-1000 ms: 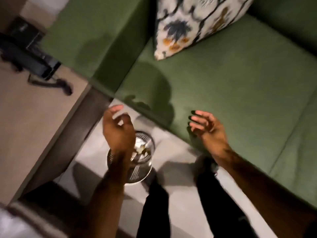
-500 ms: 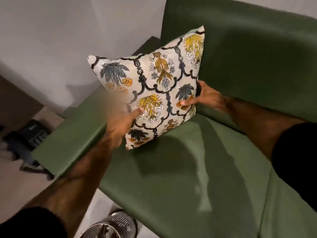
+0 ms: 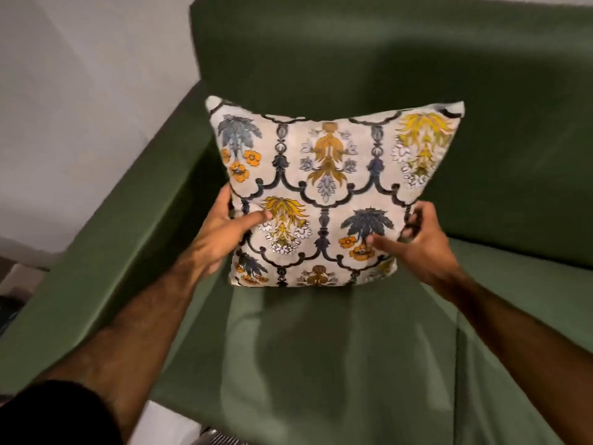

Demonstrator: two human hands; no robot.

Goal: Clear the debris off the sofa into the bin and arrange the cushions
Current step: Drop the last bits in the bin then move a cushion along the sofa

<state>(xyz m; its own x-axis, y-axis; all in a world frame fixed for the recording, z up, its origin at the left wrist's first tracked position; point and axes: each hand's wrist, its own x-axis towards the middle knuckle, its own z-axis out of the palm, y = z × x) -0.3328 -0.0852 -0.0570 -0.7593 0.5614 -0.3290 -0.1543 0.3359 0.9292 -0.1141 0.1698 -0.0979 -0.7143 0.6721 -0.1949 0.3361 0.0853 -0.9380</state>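
Green upholstery frames the patterned cushion (image 3: 324, 194), which stands upright on the sofa (image 3: 321, 348) seat at its far left corner, against the backrest. The left hand (image 3: 224, 229) clamps its left edge and the right hand (image 3: 420, 242) its right edge, thumbs on the front. Release it carelessly and it could flop forward — soft filling, narrow base.

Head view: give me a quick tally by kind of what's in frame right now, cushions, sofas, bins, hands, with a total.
Floral patterned square fabric cushion: 1
Green fabric sofa: 1
Metal wire bin, only a sliver at the bottom edge: 1
Bare hands, left hand and right hand, both gripping the cushion's sides: 2
Total: 5
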